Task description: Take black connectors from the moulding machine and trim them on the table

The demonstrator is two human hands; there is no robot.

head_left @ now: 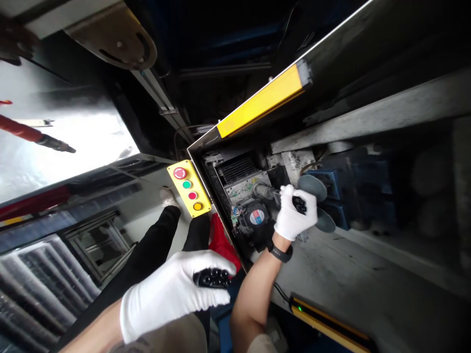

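My left hand (176,289), in a white glove, is curled around a glossy black knobbly piece (213,278) at the lower middle. My right hand (297,213), also gloved in white and with a dark watch at the wrist, reaches into the machine. Its fingers are bent round another glossy black piece (300,204). Those fingertips are beside a grey metal rod (263,190) and in front of two round grey discs (312,186). Whether they touch the rod is unclear.
A yellow button panel (189,189) stands left of the machine opening. Above runs a yellow bar (261,100) along a metal edge. A black-and-yellow bar (331,323) lies at lower right. An orange tool (33,132) shows at far left.
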